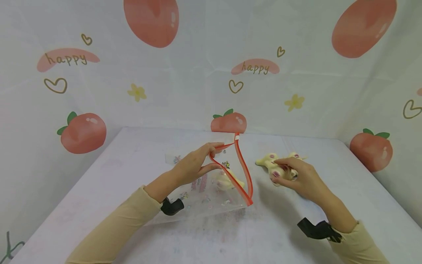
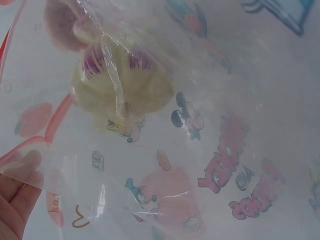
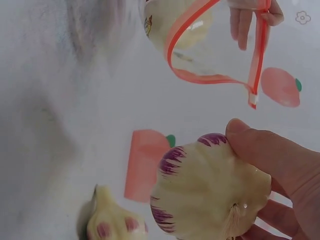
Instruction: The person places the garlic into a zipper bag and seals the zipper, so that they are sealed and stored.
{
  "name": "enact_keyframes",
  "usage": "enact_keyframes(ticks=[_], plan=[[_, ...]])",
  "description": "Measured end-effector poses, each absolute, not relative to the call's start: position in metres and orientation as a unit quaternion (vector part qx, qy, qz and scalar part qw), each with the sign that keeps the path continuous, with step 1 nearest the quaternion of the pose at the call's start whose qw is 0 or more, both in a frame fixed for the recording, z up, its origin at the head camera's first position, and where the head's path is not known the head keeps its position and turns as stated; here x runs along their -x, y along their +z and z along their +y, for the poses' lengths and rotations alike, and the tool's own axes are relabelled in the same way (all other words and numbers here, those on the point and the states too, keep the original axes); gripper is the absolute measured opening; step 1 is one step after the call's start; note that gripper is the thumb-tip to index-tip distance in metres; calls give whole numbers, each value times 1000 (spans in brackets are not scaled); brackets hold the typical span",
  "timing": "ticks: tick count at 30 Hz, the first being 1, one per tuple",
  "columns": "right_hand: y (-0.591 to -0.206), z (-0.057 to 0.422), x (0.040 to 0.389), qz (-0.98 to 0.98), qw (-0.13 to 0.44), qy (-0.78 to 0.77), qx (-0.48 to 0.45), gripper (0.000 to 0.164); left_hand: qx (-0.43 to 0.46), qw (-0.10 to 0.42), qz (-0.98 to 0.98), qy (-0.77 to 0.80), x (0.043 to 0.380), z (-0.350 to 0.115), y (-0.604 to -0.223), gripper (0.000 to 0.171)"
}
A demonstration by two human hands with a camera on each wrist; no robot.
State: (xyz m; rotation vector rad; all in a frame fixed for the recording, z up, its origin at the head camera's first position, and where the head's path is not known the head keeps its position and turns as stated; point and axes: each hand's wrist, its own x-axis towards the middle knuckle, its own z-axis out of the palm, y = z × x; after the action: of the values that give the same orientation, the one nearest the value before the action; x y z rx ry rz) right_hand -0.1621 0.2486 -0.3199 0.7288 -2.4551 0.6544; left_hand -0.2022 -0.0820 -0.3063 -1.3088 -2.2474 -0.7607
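Observation:
My left hand (image 1: 194, 163) pinches the upper edge of a clear zip bag (image 1: 204, 198) with red edging. The bag's mouth gapes toward the right. Inside lies a pale garlic bulb (image 1: 227, 182), seen through the plastic. My right hand (image 1: 304, 178) holds another garlic bulb (image 3: 210, 187), cream with purple streaks, between thumb and fingers, to the right of the mouth. Just beyond it a garlic bulb (image 3: 117, 222) lies on the table, its stem pointing left. Partly behind the hand shows one more garlic bulb (image 1: 294, 155).
A white cloth covers the table (image 1: 263, 234) and the backdrop, printed with peaches, hearts and flowers. Cartoon figures and lettering are printed on the bag. Each wrist wears a black strap-like mount (image 1: 318, 228).

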Motion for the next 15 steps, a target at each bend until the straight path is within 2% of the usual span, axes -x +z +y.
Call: enact_keyframes(ticks=[15], plan=[[-309, 233, 158, -878, 274, 270, -283, 55, 478, 217, -802, -284, 202, -81, -306, 40]])
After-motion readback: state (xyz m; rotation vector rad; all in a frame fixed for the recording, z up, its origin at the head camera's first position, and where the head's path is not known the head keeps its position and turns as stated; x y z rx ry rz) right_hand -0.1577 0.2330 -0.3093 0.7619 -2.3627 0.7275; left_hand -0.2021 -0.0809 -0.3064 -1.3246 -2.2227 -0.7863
